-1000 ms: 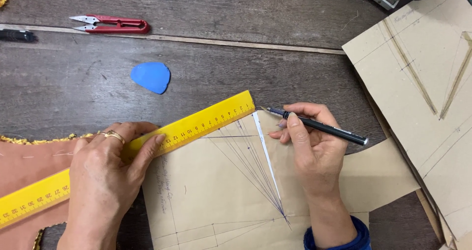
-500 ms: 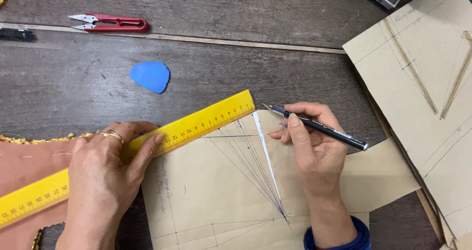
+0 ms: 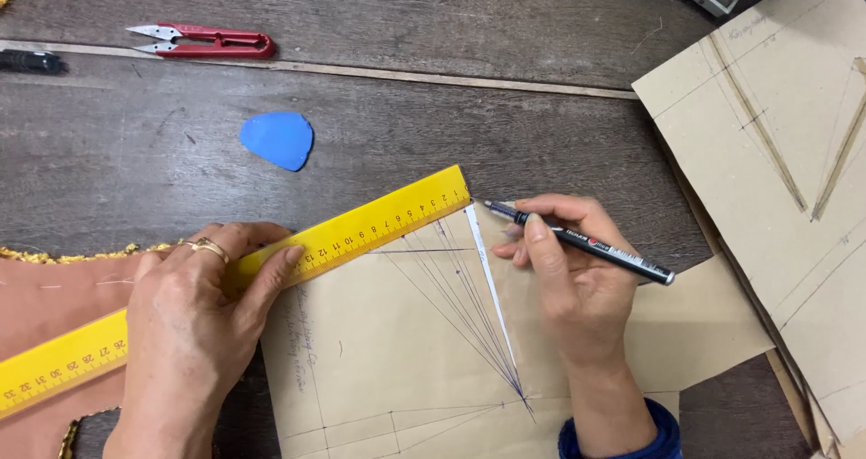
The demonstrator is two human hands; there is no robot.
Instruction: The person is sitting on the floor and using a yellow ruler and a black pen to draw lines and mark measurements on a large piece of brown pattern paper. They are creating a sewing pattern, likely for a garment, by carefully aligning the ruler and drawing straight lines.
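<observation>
— While the dark wooden desk [image 3: 505, 125] carried it all, what lay under the hands?

— Tan pattern paper [image 3: 397, 351] with a fan of pencilled lines. Across its top edge ran the yellow ruler [image 3: 361, 234], slanted, and the left hand [image 3: 194, 333] pressed flat on it, fingers spread rather than closed, seemingly to stop it sliding.

— And the right hand [image 3: 577, 288]?

— Its grip was clamped on a black pen [image 3: 577, 240], tip just past the ruler's end, at the paper's corner. Well beyond both grips lay a blue chalk [image 3: 278, 139] and red snips [image 3: 203, 40].
</observation>
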